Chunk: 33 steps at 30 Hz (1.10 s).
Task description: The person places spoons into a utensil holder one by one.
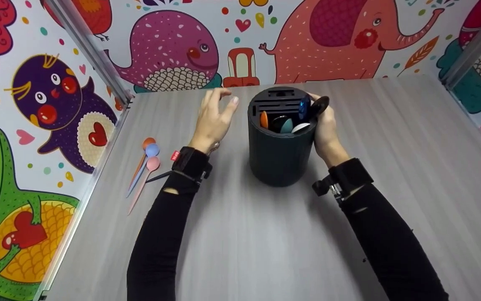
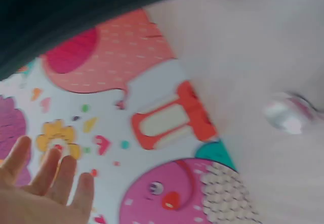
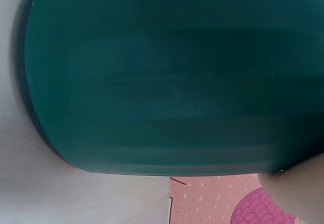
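Observation:
A dark green utensil holder (image 1: 280,161) stands upright on the table, with slots and an opening in its top. Heads of several utensils show there: an orange one (image 1: 264,120), a teal one (image 1: 286,126), a white one (image 1: 301,128), a blue one (image 1: 304,107) and a black one (image 1: 320,106). My right hand (image 1: 326,129) holds the holder's right side; its fingertips are partly hidden. Left of the holder and apart from it, my left hand (image 1: 215,117) is held up with nothing in it. A shiny spoon bowl (image 2: 289,114) lies near that wrist.
On the table's left lie an orange spoon (image 1: 149,143), a blue spoon (image 1: 152,150) and a pink spoon (image 1: 153,163). A dark handle (image 1: 159,176) runs under my left wrist. Patterned walls (image 1: 240,42) close off the back and sides of the table (image 1: 257,242).

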Tool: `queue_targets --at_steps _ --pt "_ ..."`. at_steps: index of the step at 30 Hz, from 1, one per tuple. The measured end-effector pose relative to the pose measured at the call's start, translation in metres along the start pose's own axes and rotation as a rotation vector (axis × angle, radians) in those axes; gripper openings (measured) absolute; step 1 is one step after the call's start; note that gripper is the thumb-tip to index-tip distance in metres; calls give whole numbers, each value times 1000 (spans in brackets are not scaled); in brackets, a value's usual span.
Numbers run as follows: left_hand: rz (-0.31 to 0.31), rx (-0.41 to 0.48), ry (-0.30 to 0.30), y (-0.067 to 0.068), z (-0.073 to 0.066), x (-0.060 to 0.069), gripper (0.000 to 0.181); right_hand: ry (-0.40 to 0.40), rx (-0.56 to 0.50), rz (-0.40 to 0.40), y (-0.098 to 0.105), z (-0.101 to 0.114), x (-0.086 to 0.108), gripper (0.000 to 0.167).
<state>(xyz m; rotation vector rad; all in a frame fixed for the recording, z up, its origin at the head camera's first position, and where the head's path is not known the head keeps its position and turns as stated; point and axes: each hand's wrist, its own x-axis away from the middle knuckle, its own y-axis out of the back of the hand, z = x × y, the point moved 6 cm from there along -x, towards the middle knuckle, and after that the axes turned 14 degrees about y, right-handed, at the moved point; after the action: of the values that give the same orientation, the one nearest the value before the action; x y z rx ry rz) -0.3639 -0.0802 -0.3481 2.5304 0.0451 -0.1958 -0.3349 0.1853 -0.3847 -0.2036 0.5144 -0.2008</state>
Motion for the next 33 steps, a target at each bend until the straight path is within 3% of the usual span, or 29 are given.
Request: queue_targets --at_steps 6,15,22,26,33 --pt "47 -257 208 -12 43 -8 58 -5 -7 -9 -1 -2 1 57" --pt "78 -527 356 -27 92 -21 68 10 -9 -6 0 -2 0 55" --pt "227 -660 529 -39 119 -16 76 20 -7 -14 1 0 -1 56" --pt "244 -674 563 -42 126 -12 74 24 2 -3 1 1 -1 57" --pt "245 -697 530 -50 121 -12 51 27 14 18 0 1 -1 57"
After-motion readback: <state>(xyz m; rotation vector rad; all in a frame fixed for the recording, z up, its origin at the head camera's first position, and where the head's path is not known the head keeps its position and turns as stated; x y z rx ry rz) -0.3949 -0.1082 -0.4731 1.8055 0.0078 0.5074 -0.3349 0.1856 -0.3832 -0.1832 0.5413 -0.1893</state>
